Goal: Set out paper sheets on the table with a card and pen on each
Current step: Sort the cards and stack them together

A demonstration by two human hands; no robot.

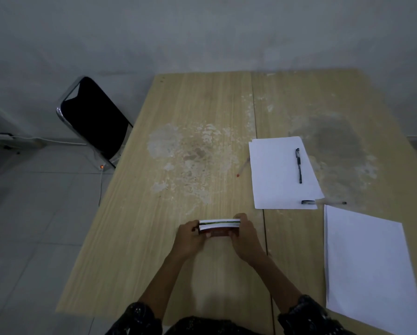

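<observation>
My left hand and my right hand grip the two ends of a stack of cards just above the wooden table. To the right lies a white paper sheet with a black pen on it. A second pen rests across that sheet's near right corner. Closer to me on the right lies another white sheet with nothing on it. A pale pen with a red tip lies on the table left of the first sheet.
A black folding chair stands at the table's far left corner. A cable with a small lit plug runs along the tiled floor to the left. A worn white patch marks the table's middle. A grey wall stands behind the table.
</observation>
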